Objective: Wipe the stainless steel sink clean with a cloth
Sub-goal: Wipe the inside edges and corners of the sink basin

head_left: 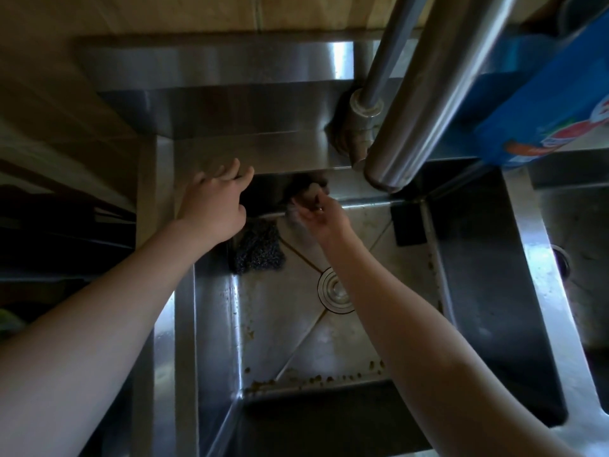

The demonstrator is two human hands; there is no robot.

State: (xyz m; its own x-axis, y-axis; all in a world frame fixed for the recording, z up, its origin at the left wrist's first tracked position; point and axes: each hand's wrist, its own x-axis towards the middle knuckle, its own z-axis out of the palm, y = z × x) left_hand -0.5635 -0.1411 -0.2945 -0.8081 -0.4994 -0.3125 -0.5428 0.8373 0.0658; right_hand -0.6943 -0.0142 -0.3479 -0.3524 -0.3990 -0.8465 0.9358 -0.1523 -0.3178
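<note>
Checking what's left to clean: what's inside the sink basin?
Dark scouring pad in the far-left corner, round drain, brown crumbs along the near edge. The right hand grips a cloth at the far wall; its forearm hides some floor.

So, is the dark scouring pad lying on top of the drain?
No, the scouring pad lies in the basin's far left corner, apart from the uncovered drain.

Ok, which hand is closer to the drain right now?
Right. The right hand grips the cloth at the far wall, just beyond the drain; the left hand reaches the sink ledge, further off to the left.
</note>
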